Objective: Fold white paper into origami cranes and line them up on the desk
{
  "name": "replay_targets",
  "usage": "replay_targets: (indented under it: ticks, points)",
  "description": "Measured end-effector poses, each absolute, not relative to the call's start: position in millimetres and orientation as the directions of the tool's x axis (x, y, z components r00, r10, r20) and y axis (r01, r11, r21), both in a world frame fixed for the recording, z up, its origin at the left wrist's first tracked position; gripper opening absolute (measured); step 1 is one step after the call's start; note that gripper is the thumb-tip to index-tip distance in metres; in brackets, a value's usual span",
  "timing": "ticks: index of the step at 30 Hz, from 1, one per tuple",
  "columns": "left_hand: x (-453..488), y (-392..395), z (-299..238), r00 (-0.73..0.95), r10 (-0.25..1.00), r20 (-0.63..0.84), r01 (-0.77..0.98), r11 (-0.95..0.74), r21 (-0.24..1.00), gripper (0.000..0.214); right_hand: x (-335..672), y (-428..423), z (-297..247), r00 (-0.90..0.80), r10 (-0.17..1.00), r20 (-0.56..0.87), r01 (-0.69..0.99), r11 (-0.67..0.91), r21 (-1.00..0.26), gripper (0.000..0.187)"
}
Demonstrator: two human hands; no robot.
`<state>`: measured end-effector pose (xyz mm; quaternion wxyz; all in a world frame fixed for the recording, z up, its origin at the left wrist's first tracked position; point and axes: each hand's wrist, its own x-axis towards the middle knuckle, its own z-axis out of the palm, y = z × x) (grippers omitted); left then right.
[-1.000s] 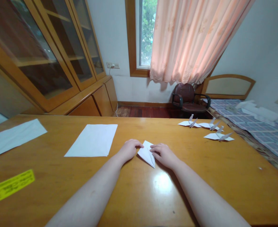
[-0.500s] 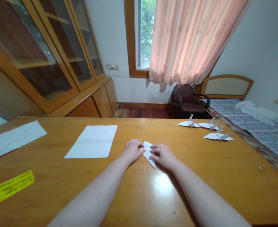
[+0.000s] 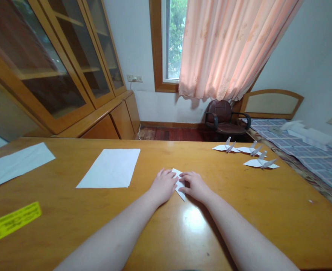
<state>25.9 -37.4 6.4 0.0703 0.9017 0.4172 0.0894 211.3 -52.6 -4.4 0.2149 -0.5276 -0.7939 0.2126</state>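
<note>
A small folded white paper lies on the wooden table in front of me. My left hand lies flat over its left half, fingers stretched out and pressing down. My right hand rests on its right side, fingers bent with the tips on the paper. Most of the paper is hidden under the two hands; only a narrow strip and its near point show.
A flat white sheet lies to the left, another white sheet at the far left, and a yellow strip near the front left. Three folded paper cranes stand at the back right. A chair and a bed stand beyond the table.
My left hand has slid to the right over the folded paper and flattened on it, covering more of it. My right hand has stayed in place.
</note>
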Motion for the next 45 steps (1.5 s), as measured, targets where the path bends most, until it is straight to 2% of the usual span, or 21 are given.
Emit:
replay_targets:
  ticks: [4, 8, 14, 19, 22, 29, 33, 38, 41, 45]
  points:
    - [29, -44, 3, 0.572, 0.820, -0.018, 0.807, -0.559, 0.188, 0.049, 212, -53, -2, -0.375, 0.923, 0.084, 0.745, 0.354, -0.565, 0.045]
    - [26, -40, -1, 0.508, 0.858, -0.078, 0.852, -0.488, 0.190, 0.052, 214, -52, -2, -0.390, 0.919, 0.062, 0.745, 0.355, -0.565, 0.058]
    - [22, -32, -6, 0.441, 0.896, -0.061, 0.885, -0.423, 0.193, 0.047, 215, -49, -7, -0.318, 0.948, -0.008, 0.797, 0.262, -0.544, 0.098]
    - [20, -23, -9, 0.302, 0.952, -0.051, 0.937, -0.287, 0.196, 0.057, 216, -51, -7, -0.305, 0.951, -0.039, 0.809, 0.238, -0.538, 0.112]
    - [19, -20, -9, 0.287, 0.957, -0.053, 0.939, -0.270, 0.212, 0.062, 217, -52, -6, -0.333, 0.942, -0.034, 0.803, 0.265, -0.534, 0.109]
    - [17, -19, -8, 0.371, 0.928, -0.030, 0.887, -0.345, 0.309, 0.050, 218, -51, -5, -0.387, 0.921, 0.047, 0.785, 0.355, -0.507, 0.091]
    - [18, -20, -6, 0.412, 0.910, -0.041, 0.849, -0.368, 0.379, 0.047, 217, -49, -5, -0.354, 0.932, 0.072, 0.784, 0.338, -0.521, 0.085]
    - [19, -21, -5, 0.368, 0.929, -0.044, 0.875, -0.330, 0.354, 0.054, 217, -48, -5, -0.309, 0.947, 0.084, 0.797, 0.306, -0.521, 0.070]
    - [18, -21, -6, 0.398, 0.916, -0.045, 0.858, -0.354, 0.373, 0.048, 217, -48, -5, -0.278, 0.955, 0.100, 0.803, 0.288, -0.522, 0.060]
    - [18, -20, -8, 0.448, 0.894, -0.022, 0.812, -0.396, 0.429, 0.040, 216, -47, -6, -0.254, 0.960, 0.120, 0.792, 0.278, -0.544, 0.059]
